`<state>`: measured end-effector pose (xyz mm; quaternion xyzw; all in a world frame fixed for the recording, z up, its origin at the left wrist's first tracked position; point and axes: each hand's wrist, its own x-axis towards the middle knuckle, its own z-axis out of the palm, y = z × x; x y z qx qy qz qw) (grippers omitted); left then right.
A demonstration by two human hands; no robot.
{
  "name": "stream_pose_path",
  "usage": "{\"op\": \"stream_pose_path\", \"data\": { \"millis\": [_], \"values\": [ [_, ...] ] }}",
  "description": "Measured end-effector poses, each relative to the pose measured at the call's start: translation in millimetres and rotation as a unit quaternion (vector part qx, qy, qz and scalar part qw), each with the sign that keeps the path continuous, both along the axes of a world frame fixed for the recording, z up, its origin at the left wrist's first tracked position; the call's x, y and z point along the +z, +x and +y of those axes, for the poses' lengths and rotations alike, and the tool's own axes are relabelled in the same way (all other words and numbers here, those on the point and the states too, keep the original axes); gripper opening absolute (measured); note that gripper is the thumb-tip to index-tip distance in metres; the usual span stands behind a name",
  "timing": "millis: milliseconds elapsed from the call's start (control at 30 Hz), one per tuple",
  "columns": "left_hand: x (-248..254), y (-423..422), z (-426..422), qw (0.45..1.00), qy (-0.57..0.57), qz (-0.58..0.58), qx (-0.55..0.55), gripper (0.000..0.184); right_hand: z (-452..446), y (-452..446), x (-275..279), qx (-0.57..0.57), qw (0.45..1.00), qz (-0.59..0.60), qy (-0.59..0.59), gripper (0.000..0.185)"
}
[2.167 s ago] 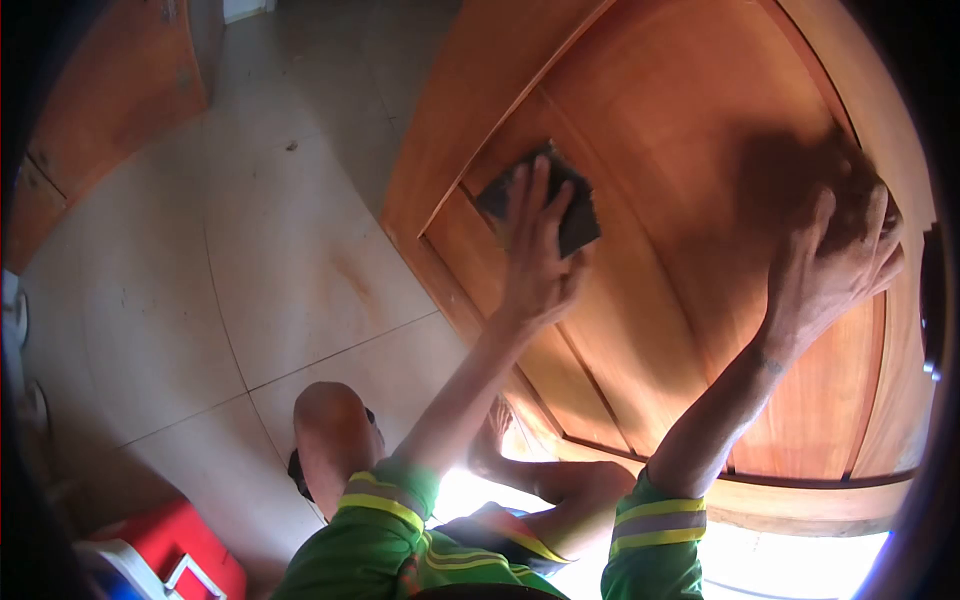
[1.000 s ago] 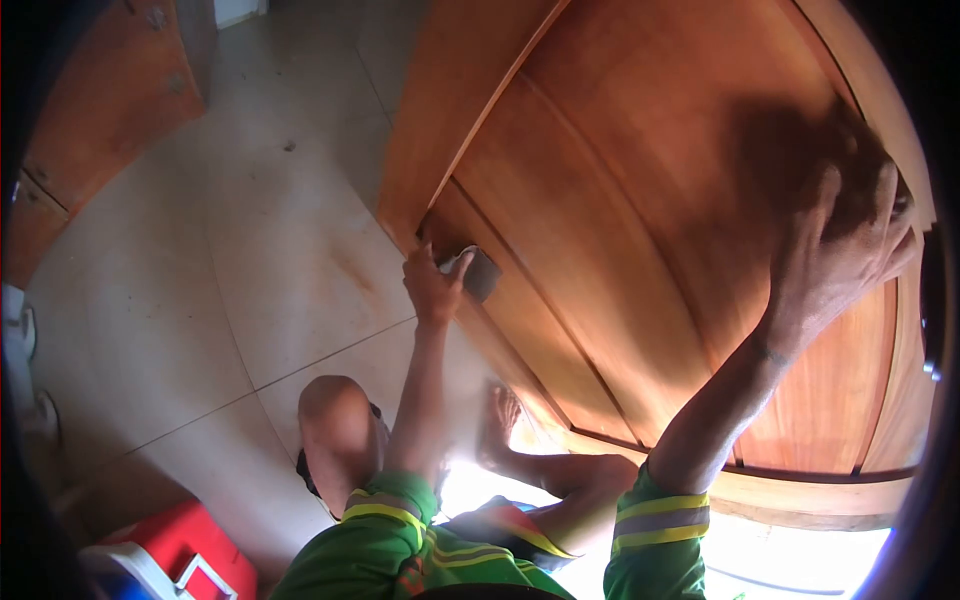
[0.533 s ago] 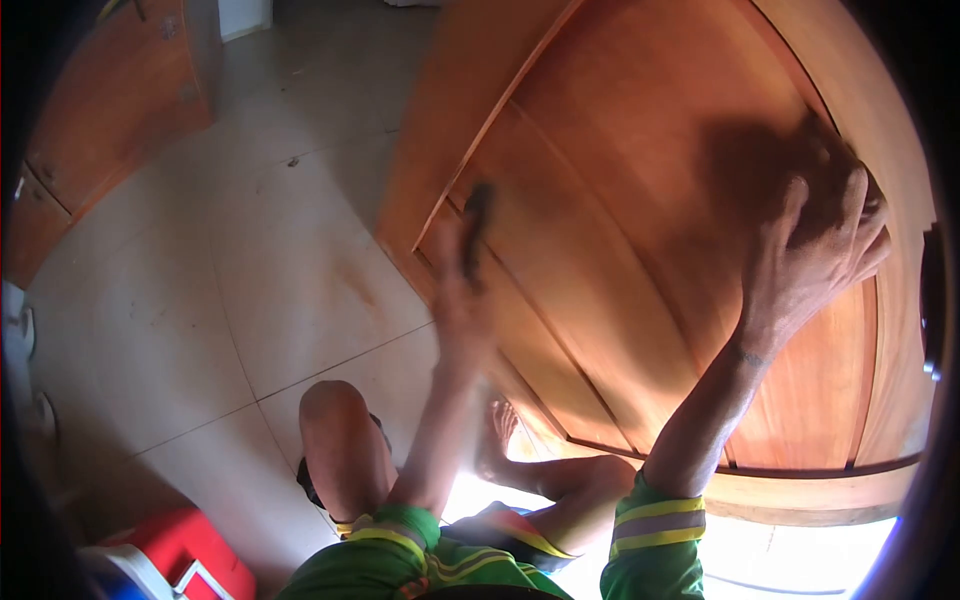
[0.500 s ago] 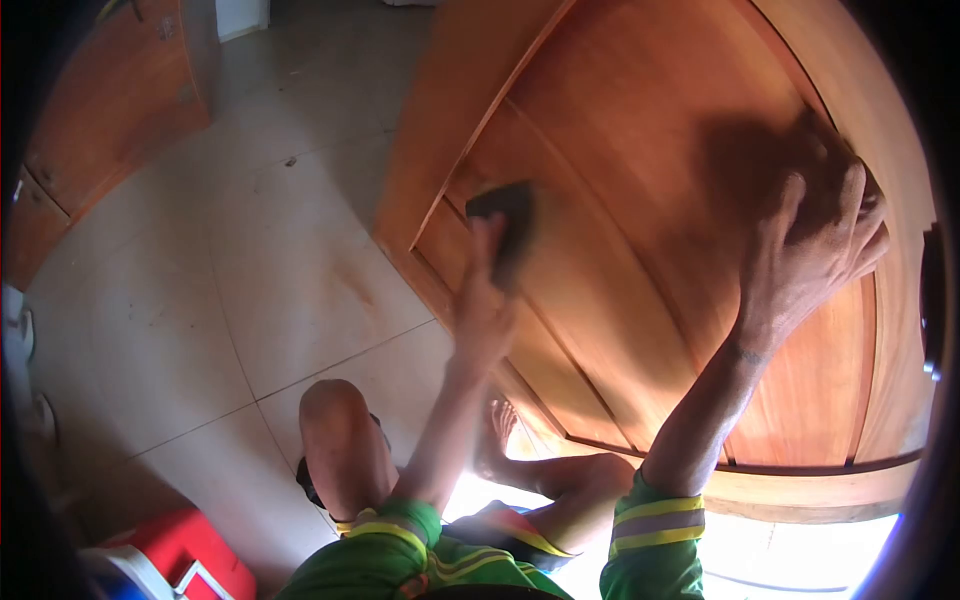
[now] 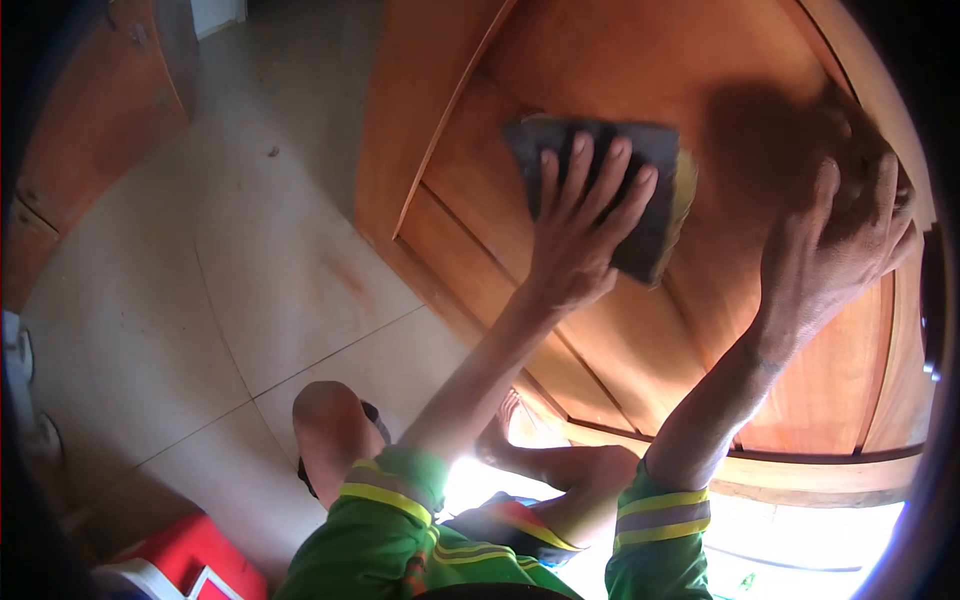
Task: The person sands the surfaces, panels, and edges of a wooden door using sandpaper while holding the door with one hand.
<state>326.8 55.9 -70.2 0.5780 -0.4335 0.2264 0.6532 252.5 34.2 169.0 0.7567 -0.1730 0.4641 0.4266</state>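
My left hand (image 5: 583, 235) holds a dark, sandpaper-like sheet (image 5: 648, 225) flat against the panel of a wooden door (image 5: 620, 340). Its four fingers are spread over the sheet, and a yellowish-brown edge shows at the sheet's right side. At the door's right edge, my right hand (image 5: 825, 250) has its fingers bent over the frame. Shadow partly hides those fingertips. The door leans in front of me, with grooves running between its panels.
A tiled floor (image 5: 300, 340) lies left of the door. The red box (image 5: 190, 555) with a white part sits at the lower left, and orange-brown wooden furniture (image 5: 100, 120) stands at the upper left. My bent knee (image 5: 328, 420) is below the door's left edge.
My left hand has moved up and right from the door's lower left corner, and the sheet now lies spread on the panel. My right hand stays at the right edge.
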Motion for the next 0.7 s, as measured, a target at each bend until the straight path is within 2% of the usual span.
{"op": "stream_pose_path", "data": {
  "millis": [33,67,133,167,200,267,333,400,467,500,533,600,700],
  "values": [
    [-11,-3,-2,1.000,-0.007,0.000,-0.018,0.086,0,2,-1,0.002,1.000,-0.011,-0.005,0.040],
    [-42,-16,-5,0.999,0.010,0.040,0.005,0.081,0,4,-2,0.004,1.000,-0.021,-0.010,0.039],
    [-142,-57,-11,0.983,0.059,0.171,0.026,0.079,-3,2,-3,-0.018,0.997,-0.067,0.014,0.039],
    [-174,-64,-14,0.963,0.088,0.255,0.026,0.082,-1,3,-3,-0.017,0.998,-0.062,0.012,0.039],
    [-161,-60,-14,0.962,0.025,0.272,0.019,0.080,0,3,-4,-0.017,0.998,-0.051,0.013,0.039],
    [-94,-30,-22,0.949,-0.100,0.297,0.003,0.078,-1,4,-5,-0.020,0.998,-0.051,0.015,0.041],
    [-8,-17,-32,0.983,-0.051,0.172,0.049,0.073,-8,0,-6,-0.030,0.998,-0.059,0.018,0.042],
    [7,-29,-15,0.994,0.015,0.110,-0.006,0.073,-9,-3,-7,-0.032,0.998,-0.047,0.020,0.044],
    [-20,-57,-17,0.992,0.029,0.119,-0.017,0.072,-7,6,-1,-0.024,0.998,-0.052,0.018,0.046],
    [-80,-108,-25,0.984,0.025,0.175,-0.011,0.070,-2,7,-4,-0.029,0.998,-0.053,0.029,0.046],
    [-123,-153,-26,0.982,0.034,0.185,-0.027,0.068,1,7,-8,-0.032,0.997,-0.052,0.041,0.047],
    [-88,-137,-27,0.958,0.050,0.282,-0.014,0.064,0,6,-9,-0.031,0.997,-0.056,0.034,0.047],
    [-15,-2,-30,0.946,-0.032,0.318,0.051,0.064,-6,4,-7,-0.017,0.998,-0.037,0.039,0.047]
  ]
}}
